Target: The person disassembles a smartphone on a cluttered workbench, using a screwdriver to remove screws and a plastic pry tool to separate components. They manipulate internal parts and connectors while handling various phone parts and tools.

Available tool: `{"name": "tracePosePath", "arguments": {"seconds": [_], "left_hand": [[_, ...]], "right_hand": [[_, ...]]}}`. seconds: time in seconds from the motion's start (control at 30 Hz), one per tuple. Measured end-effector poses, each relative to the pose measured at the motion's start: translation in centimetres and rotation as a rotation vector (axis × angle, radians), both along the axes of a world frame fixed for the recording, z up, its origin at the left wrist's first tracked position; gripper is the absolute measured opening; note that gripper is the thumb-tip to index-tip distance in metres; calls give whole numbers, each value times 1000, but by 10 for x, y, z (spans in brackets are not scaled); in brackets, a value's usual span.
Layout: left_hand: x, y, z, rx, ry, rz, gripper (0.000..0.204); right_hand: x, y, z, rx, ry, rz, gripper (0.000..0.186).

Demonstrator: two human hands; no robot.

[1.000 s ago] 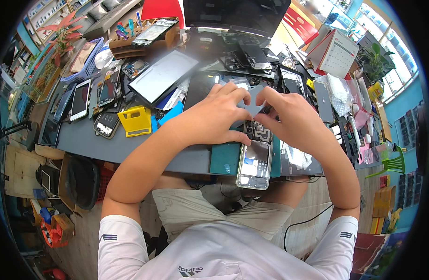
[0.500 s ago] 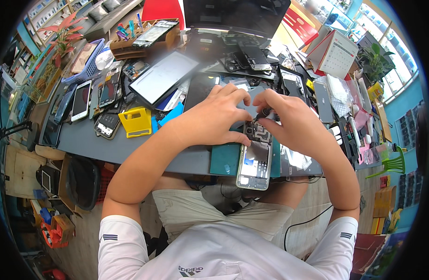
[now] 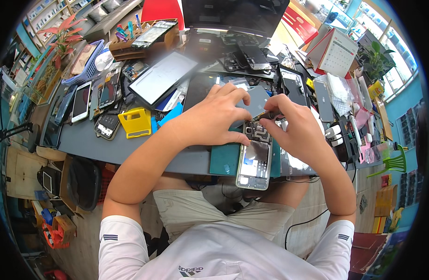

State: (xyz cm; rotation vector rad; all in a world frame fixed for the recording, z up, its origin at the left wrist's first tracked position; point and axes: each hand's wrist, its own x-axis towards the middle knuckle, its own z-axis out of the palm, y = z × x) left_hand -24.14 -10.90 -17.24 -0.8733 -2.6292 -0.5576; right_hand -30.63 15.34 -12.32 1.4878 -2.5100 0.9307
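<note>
An opened smartphone point(image 3: 254, 170), its inner board and battery area exposed, lies upright in front of me on a teal mat point(image 3: 223, 158), its near end past the table edge. My left hand point(image 3: 219, 114) arches over its upper left side, with the thumb pressed on the left edge and the fingers curled near the top. At the phone's upper right, my right hand point(image 3: 291, 123) pinches a small dark screwdriver point(image 3: 269, 115) between thumb and forefinger. The tool's tip is hidden. A grey flat panel point(image 3: 255, 100) lies just beyond the phone.
A yellow phone stand point(image 3: 135, 122) and several opened phones, including a white-framed one point(image 3: 81, 101), lie to the left. A large pale screen panel point(image 3: 163, 78) sits beyond them. At the back stand a laptop point(image 3: 235, 16) and a desk calendar point(image 3: 333, 51). White plugs point(image 3: 334, 134) are at right.
My right hand and the screwdriver have shifted slightly right, opening a wider gap to my left fingers. The left hand and phone stay put.
</note>
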Motion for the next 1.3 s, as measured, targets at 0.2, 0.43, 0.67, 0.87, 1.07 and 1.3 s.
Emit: {"name": "tracePosePath", "arguments": {"seconds": [0.2,0.43,0.67,0.87,1.07,1.3], "left_hand": [[-4,5,-6,95,54,-9,36],[-10,18,-8,191,83,0,17],[-16,8,-9,120,164,166,11],[-18,3,-16,74,190,212,14],[-11,-9,-1,141,20,35,34],[-4,-8,-1,29,-26,-30,60]], "right_hand": [[10,17,-7,-140,-18,-63,31],[14,20,-17,-293,-95,-96,31],[13,20,-23,-383,-145,-165,30],[11,20,-23,-338,-151,-121,30],[5,7,-20,-224,-154,-78,31],[-2,-5,-17,-140,-149,-72,32]]}}
